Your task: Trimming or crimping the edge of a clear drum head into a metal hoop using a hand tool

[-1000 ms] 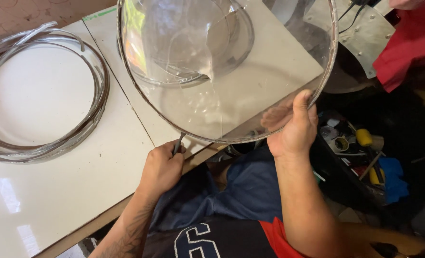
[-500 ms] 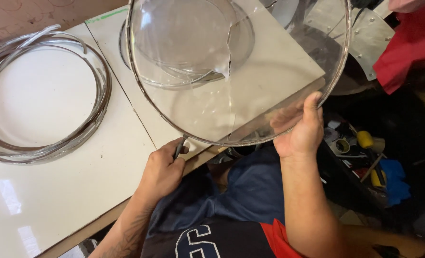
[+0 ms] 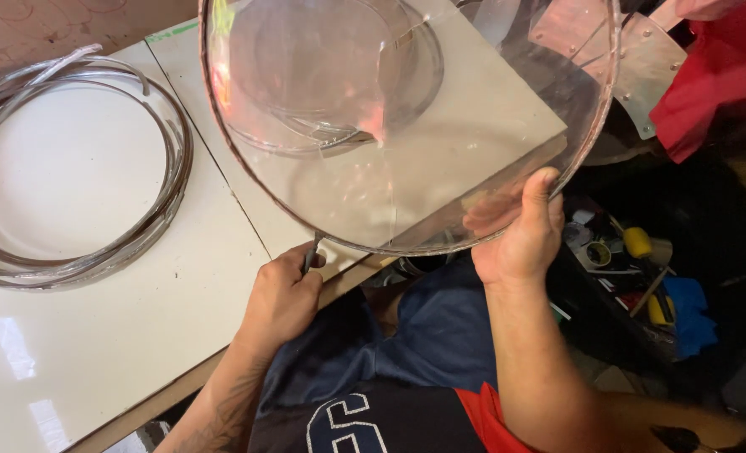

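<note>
A large clear plastic dome (image 3: pixel 440 168) with a thin dark rim is held up over the table edge. My right hand (image 3: pixel 520 231) grips its lower right rim, thumb on top. Under the dome's lower left rim, my left hand (image 3: pixel 285 294) is closed around a small thin metal tool (image 3: pixel 310 250) whose tip touches the rim. Through the dome I see more clear round plastic pieces (image 3: pixel 331 75) lying on a beige board (image 3: pixel 507 117).
A coil of clear and dark tubing (image 3: pixel 79 168) lies on the white table (image 3: pixel 96 352) at the left. Metal sheets (image 3: pixel 641 59) and a red cloth (image 3: pixel 725 75) are at the upper right. A tool box with yellow-handled tools (image 3: pixel 641 277) sits on the floor at right.
The dome has shifted right and slightly up, my right hand moving with it. My left hand stays by the lower rim with the tool.
</note>
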